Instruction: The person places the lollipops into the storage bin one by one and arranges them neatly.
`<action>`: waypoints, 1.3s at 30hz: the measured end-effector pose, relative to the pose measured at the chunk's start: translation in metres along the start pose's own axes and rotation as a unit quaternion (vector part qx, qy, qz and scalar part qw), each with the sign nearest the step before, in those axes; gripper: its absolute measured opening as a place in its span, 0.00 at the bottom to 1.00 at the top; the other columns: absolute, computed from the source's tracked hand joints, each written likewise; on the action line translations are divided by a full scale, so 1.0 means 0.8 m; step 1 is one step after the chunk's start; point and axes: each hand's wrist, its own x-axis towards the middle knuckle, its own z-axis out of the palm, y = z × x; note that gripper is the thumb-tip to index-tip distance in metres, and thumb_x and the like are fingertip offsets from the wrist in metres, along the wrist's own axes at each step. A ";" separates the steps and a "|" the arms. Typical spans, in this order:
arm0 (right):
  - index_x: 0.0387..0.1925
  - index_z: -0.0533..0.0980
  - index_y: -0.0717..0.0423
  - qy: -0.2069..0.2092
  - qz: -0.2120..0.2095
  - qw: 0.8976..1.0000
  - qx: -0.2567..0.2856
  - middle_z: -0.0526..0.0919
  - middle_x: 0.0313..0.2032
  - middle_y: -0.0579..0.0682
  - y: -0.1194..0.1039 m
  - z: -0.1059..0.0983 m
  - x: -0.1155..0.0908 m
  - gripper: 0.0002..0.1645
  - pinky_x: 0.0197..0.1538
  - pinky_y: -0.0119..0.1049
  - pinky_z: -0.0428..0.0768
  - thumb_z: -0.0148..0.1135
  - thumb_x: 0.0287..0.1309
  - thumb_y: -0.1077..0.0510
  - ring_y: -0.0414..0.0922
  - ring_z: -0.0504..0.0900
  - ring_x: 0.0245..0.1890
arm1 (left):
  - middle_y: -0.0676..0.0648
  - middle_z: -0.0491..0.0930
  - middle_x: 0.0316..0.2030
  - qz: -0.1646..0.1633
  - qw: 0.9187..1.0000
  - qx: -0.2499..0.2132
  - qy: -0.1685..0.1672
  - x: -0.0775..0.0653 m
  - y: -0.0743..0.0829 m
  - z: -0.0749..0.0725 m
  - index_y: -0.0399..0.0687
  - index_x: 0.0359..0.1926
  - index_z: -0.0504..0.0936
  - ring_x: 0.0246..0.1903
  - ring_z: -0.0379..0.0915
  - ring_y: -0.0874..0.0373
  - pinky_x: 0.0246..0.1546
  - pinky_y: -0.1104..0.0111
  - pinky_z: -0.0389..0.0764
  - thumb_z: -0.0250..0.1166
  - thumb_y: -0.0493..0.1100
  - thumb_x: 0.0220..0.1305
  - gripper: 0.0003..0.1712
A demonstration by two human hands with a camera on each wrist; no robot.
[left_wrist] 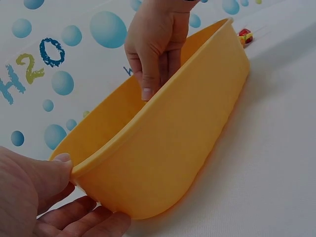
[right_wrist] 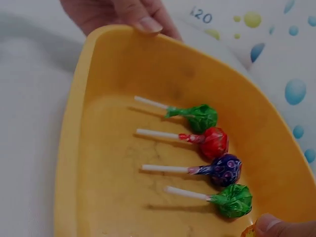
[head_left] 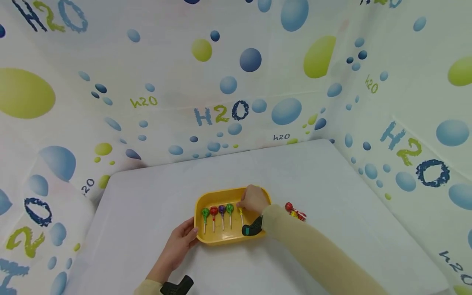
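A yellow plastic tray (head_left: 221, 241) stands on the table. My left hand (head_left: 179, 241) holds its left end, thumb on the rim and fingers against the outer wall. Inside, a row of wrapped lollipops lies with sticks toward me: a green one (right_wrist: 201, 118), a red one (right_wrist: 215, 143), a purple one (right_wrist: 227, 170) and another green one (right_wrist: 234, 201). At the right of this row, my right hand (head_left: 255, 199) reaches into the tray and pinches a yellow lollipop (head_left: 241, 212) by its head. Its white stick points toward me; the fingers partly cover the wrapper.
Right of the tray, a few more lollipops (head_left: 289, 207) with red and yellow wrappers lie close together on the white table (head_left: 147, 196). A patterned sheet (head_left: 166, 73) with blue and green bubbles hangs behind and along both sides of the table.
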 end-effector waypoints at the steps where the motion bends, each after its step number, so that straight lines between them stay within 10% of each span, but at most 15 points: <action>1: 0.16 0.84 0.60 0.001 0.002 1.000 -0.003 0.80 0.14 0.47 0.000 0.001 0.000 0.15 0.20 0.27 0.68 0.77 0.53 0.59 0.40 0.70 0.16 | 0.27 0.60 0.74 0.001 1.000 0.000 -0.001 0.000 0.001 0.000 0.30 0.78 0.53 0.70 0.66 0.35 0.64 0.54 0.80 0.50 0.35 0.80 0.32; 21: 0.08 0.62 0.50 -0.003 0.003 0.997 -0.074 0.60 0.09 0.41 -0.008 0.015 0.007 0.34 0.20 0.29 0.60 0.79 0.52 0.55 0.39 0.63 0.13 | 0.28 0.61 0.74 -0.001 1.000 -0.001 -0.002 0.003 0.007 0.001 0.31 0.78 0.54 0.70 0.67 0.35 0.64 0.53 0.79 0.51 0.35 0.79 0.32; 39: 0.10 0.62 0.51 -0.011 0.025 0.998 -0.055 0.59 0.10 0.43 -0.016 0.012 0.002 0.33 0.21 0.30 0.60 0.78 0.53 0.55 0.40 0.63 0.14 | 0.28 0.60 0.74 -0.008 1.000 0.008 0.001 0.003 0.009 0.003 0.31 0.78 0.53 0.70 0.67 0.35 0.64 0.53 0.79 0.50 0.36 0.80 0.32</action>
